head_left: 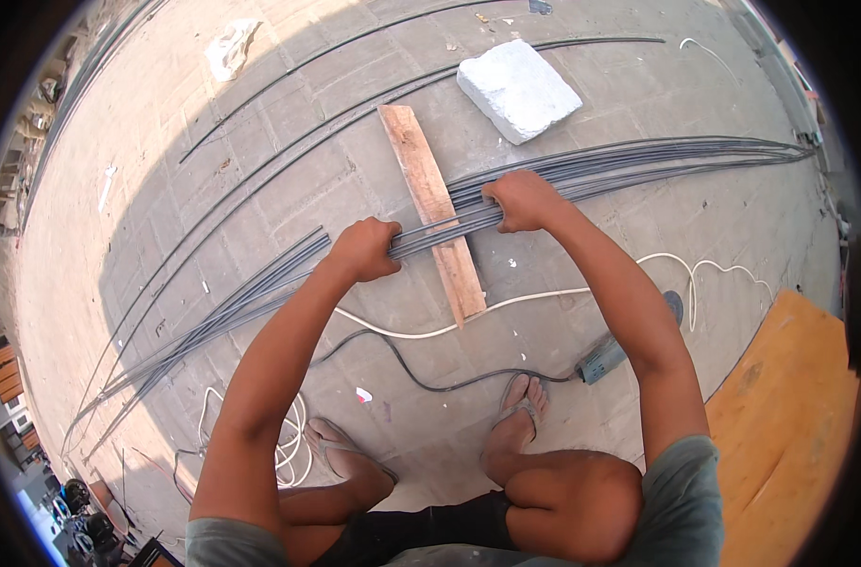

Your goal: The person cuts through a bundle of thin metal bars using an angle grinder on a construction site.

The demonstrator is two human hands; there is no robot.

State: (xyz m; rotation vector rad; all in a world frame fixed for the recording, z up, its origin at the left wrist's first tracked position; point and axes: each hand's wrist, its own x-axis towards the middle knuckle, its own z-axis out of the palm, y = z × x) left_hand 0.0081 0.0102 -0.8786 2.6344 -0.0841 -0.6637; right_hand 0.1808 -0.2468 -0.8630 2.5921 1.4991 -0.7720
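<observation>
A power tool (603,359) lies near a sandalled foot (517,408); beyond, left hand (364,249) and right hand (523,200) clench thin metal rods (468,225) across a wooden plank (416,165); farther off, a white block (518,90) sits on paved ground (629,227).

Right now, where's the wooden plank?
In the head view, the wooden plank is near the middle, lower-left of the white block, crossing under the grey rods between the left hand and right hand.
</observation>
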